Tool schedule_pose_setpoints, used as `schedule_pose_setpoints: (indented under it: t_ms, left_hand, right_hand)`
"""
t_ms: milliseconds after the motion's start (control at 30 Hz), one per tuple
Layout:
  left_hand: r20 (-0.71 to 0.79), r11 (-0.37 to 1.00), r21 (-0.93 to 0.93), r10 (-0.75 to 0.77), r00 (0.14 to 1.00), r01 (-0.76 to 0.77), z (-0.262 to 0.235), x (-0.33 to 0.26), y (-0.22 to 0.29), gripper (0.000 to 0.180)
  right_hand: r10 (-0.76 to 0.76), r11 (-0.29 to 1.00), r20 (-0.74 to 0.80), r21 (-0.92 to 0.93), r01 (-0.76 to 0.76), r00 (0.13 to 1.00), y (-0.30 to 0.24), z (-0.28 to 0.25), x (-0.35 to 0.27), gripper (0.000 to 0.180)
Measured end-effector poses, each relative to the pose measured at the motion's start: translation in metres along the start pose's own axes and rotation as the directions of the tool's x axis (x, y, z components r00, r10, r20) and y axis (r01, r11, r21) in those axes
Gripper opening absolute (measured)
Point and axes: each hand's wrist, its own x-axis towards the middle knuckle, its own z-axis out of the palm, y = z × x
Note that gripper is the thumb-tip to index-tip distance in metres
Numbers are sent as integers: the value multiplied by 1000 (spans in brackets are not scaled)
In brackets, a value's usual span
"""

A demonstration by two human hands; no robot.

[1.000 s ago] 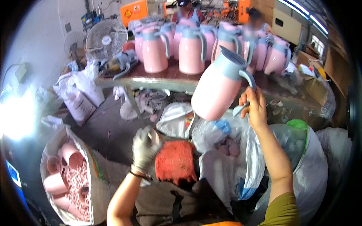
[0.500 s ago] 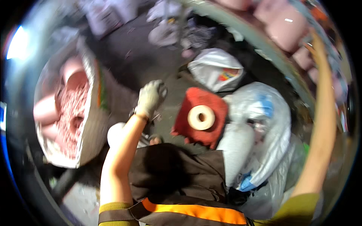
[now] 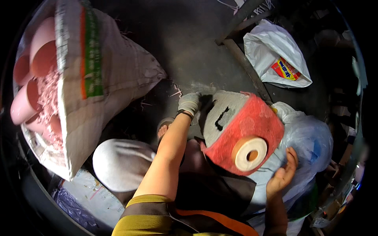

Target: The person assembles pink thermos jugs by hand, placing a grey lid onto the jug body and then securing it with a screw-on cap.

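My left hand [image 3: 189, 103] wears a pale knitted glove and is beside the far left edge of a padded thing. Its fingers run into shadow there, and I cannot tell if they grip anything. The padded thing has a red fabric face [image 3: 246, 129] and a grey face [image 3: 224, 112] with a black mark. A thick cream ring, like a roll of tape [image 3: 242, 157], rests against the red face. My bare right hand [image 3: 282, 173] is open and holds nothing, its fingers apart. It is in front of a clear plastic bag [image 3: 311, 135], near the roll.
At left stands a large white woven sack [image 3: 118, 74] with pink cups [image 3: 25, 102] and pink shreds [image 3: 47, 94]. A white bag with a red-yellow label [image 3: 271, 51] lies at the far right, beside a metal bar [image 3: 248, 69]. A sandalled foot [image 3: 163, 128] shows near my left forearm.
My right hand has come back from the pink pieces at the upper right to beside the roll. My left hand is now at the padded thing's edge, and its grey face shows. The view has shifted.
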Motion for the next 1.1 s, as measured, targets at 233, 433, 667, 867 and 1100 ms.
schedule_pose_setpoints:
  t_ms: [233,433,667,867,1100]
  left_hand:
    - [142,999,-46,-7,990,14,51,82,8,37]
    - [-220,947,-299,-191,957,120,7,102,-68,35]
    - [-408,905,-347,-381,830,244,-65,80,-214,44]
    - [-347,804,-225,-594,726,551,72,31,-231,43]
    - [-134,254,-862,-948,287,438,103,7,-143,54]
  right_hand:
    - [454,891,-148,52,-452,878,20,6,16,57]
    - [616,768,-251,-17,-640,747,16,7,25,54]
    - [737,676,-147,174,-717,659,18,1,34,56]
    - [738,659,-163,388,-645,655,16,-6,26,59]
    - [708,704,-131,49,-709,694,14,-1,37,60]
